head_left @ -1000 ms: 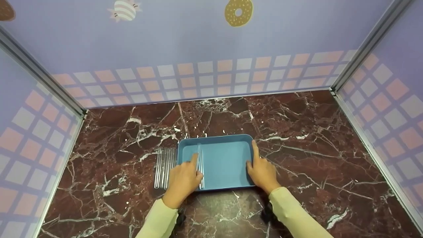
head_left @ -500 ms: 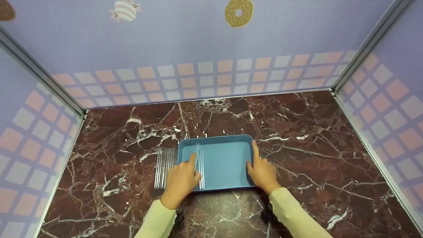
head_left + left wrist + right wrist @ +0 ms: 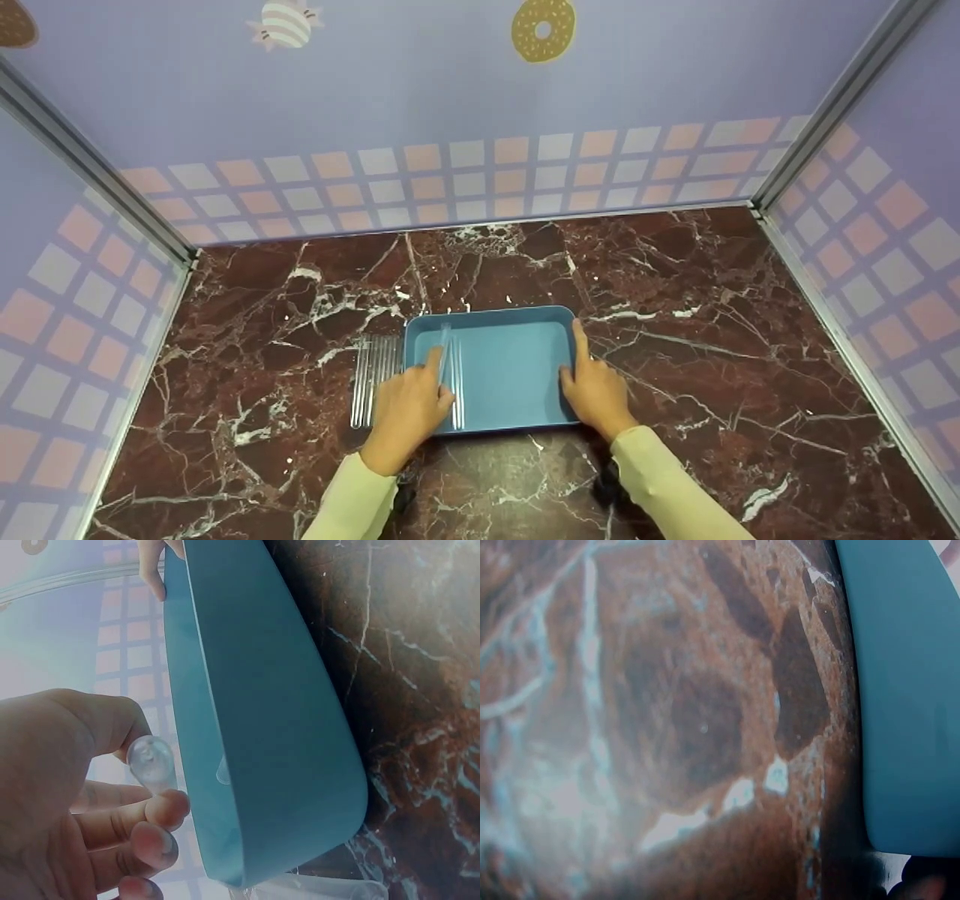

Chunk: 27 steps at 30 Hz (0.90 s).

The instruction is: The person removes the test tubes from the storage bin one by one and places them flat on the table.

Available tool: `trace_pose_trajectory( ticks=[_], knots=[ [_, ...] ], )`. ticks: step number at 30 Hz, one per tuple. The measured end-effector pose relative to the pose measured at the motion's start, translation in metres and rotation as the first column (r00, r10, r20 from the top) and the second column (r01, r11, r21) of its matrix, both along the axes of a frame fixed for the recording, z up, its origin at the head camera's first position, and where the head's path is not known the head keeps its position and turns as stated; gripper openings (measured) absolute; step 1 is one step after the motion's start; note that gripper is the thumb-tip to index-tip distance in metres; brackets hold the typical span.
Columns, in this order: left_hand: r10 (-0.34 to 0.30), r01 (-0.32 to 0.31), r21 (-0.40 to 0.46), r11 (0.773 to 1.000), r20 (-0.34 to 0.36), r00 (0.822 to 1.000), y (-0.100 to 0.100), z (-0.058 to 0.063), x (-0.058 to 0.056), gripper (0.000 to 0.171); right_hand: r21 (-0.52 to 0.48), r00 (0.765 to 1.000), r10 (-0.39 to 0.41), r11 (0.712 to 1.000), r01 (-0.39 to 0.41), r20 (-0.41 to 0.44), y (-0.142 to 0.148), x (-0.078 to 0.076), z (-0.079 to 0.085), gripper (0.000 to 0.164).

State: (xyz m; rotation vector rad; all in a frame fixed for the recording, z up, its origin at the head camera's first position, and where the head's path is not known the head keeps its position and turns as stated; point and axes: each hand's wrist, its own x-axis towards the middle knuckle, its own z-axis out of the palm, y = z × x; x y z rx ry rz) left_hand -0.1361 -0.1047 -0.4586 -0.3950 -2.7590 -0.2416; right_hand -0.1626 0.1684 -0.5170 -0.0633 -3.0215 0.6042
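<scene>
My left hand (image 3: 411,401) is over the left part of a shallow blue tray (image 3: 517,375). It pinches a clear test tube (image 3: 151,760) between thumb and fingers, with the rounded end facing the left wrist camera. In the head view the tube's far end shows beyond the index finger. Just right of that hand, another clear tube (image 3: 458,386) lies lengthwise in the tray. My right hand (image 3: 598,391) grips the tray's right side, thumb inside and index finger along the outer wall.
Several clear tubes (image 3: 362,390) lie side by side on the dark red marbled table (image 3: 712,375), just left of the tray and partly behind the left hand. Lilac panels with a checked band (image 3: 510,180) enclose the back and both sides.
The left hand has shifted slightly left with its tube, uncovering more of the tube lying in the tray. The right hand and tray stay in place.
</scene>
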Motion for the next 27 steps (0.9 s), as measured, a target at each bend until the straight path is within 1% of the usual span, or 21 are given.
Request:
trace_pose_trajectory(
  ticks=[5,16,27],
  knots=[
    [-0.007,0.007,0.013,1.000,-0.012,1.000,-0.002,0.000,0.000,0.051,-0.001,1.000,0.004,1.000,-0.004,0.028,0.000,-0.001,0.001,0.076],
    [0.015,-0.015,-0.007,1.000,-0.033,0.999,-0.007,0.004,0.001,0.053,0.000,0.999,-0.002,1.000,0.002,0.032,0.001,-0.001,0.002,0.076],
    [0.027,-0.027,0.011,1.000,-0.002,1.000,-0.011,0.004,0.002,0.055,0.002,1.000,0.002,1.000,-0.002,0.026,0.000,0.000,0.002,0.077]
  ],
)
